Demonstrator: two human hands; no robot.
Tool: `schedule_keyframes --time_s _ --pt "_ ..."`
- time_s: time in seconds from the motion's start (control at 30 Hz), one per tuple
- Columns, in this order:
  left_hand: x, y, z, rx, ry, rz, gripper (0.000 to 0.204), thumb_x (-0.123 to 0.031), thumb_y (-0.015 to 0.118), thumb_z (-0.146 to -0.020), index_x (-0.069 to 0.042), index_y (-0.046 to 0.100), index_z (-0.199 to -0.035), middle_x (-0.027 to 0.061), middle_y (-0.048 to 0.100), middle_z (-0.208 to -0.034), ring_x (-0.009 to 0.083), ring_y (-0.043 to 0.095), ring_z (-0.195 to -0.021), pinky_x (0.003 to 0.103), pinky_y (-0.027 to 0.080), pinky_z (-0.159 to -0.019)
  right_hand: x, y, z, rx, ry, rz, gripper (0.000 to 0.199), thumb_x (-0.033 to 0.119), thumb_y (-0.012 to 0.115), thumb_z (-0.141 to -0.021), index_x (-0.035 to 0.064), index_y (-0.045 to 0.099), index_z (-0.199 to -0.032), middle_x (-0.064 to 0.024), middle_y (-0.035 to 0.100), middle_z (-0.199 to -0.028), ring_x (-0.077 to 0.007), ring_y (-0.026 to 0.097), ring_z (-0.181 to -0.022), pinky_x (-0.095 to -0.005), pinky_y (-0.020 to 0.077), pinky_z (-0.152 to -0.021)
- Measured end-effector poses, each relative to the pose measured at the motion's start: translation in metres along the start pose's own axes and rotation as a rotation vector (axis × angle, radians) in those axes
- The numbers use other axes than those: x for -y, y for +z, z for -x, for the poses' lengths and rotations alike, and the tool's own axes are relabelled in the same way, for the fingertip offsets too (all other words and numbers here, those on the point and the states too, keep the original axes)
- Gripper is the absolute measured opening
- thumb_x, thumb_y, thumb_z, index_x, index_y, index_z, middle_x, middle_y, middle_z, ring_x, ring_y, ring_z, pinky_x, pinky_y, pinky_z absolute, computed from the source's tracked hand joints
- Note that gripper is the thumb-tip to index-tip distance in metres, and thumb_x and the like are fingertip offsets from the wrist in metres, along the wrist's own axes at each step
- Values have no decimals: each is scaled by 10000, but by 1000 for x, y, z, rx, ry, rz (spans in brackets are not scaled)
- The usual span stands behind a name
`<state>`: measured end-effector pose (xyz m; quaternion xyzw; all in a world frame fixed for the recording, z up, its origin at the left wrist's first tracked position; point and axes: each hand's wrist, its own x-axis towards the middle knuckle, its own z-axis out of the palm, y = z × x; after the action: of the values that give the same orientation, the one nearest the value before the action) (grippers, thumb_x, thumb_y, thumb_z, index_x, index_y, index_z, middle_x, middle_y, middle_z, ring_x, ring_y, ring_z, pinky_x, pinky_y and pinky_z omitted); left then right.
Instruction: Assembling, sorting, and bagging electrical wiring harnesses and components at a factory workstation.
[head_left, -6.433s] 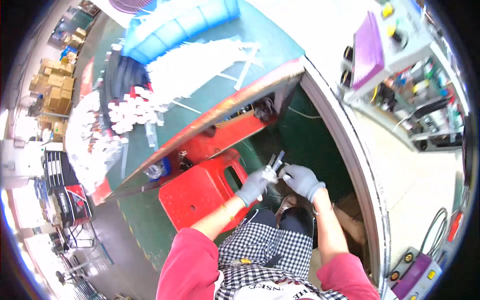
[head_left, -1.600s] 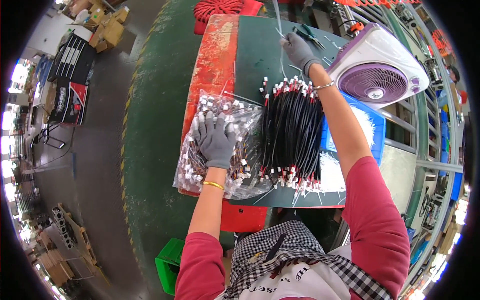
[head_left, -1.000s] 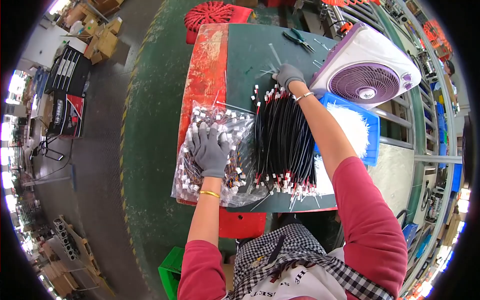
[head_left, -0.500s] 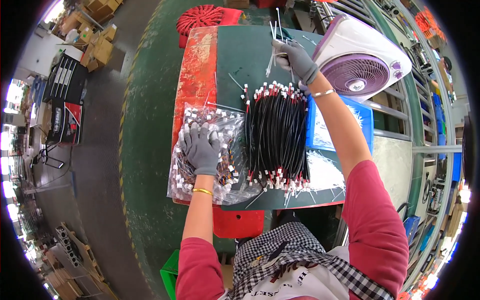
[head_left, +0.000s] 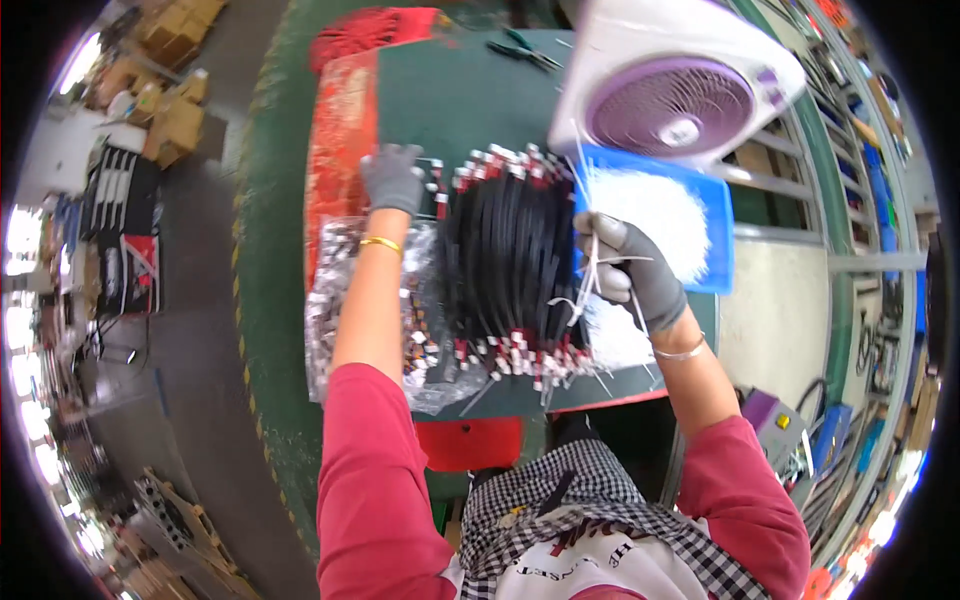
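My right hand (head_left: 640, 265), in a grey glove, is closed round several thin white cable ties (head_left: 592, 270) that stick out at different angles. It is over the right side of the bundle of black cables (head_left: 510, 260), beside the blue bin (head_left: 722, 240). The cables have white connectors and red wires at their ends. At the table's left, my gloved left hand (head_left: 393, 180) is low over the table, just beyond the clear plastic bag (head_left: 340, 290) of small wired connectors. Its fingers are blurred, and anything under them is hidden.
A white and purple fan (head_left: 680, 110) stands at the back right. Pliers (head_left: 525, 50) lie at the table's far edge. White cable ties (head_left: 690, 205) fill the blue bin, with more loose ones (head_left: 615, 335) in front. A red stool (head_left: 370, 35) is behind the table.
My right hand has come nearer from the far edge with the cable ties, uncovering the pliers. My left hand has left the bag and moved farther forward. The view has shifted.
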<state>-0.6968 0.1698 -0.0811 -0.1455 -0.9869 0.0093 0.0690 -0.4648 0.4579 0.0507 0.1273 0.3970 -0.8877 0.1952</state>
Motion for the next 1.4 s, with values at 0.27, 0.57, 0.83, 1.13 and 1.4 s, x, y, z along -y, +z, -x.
schedule_keyframes --time_s 0.27,0.57,0.83,1.13,1.4 --pt "-6 4 -5 25 -80 -76 122 -246 648 -940 -198 731 -1015 105 728 -1070 316 701 -1019 478 499 -947 7 -22 45 -26 -137 -82 332 334 509 -1069 29 603 -1160 40 508 -691 -26 346 -446 -206 248 -394" --pt "-97 -139 105 119 126 1487 265 -151 517 -1060 -4 564 -1275 157 711 -1048 207 722 -904 341 608 -827 4 -12 103 -295 -236 113 349 329 475 -1081 109 571 -828 49 395 -519 -56 316 -424 -251 216 -415" --pt "-192 -210 267 718 102 1781 296 -206 579 -1058 29 614 -1234 141 742 -1051 187 722 -877 303 589 -808 -63 23 214 -420 -396 226 265 315 570 -1046 56 594 -1000 60 430 -635 -25 349 -464 -214 223 -442" --pt "-247 -247 395 779 460 1669 204 -154 533 -1077 28 589 -1151 129 724 -1064 177 721 -887 291 578 -829 -182 63 362 -776 -553 284 255 286 598 -1040 33 632 -1028 29 573 -741 -31 510 -619 -213 417 -558" --pt "-346 -266 458 1131 420 1772 205 -128 476 -1078 21 540 -1203 180 704 -1111 213 722 -946 327 601 -902 -230 48 477 -1088 -460 551 218 237 633 -1004 22 610 -1037 -13 574 -713 -92 571 -622 -279 484 -589"
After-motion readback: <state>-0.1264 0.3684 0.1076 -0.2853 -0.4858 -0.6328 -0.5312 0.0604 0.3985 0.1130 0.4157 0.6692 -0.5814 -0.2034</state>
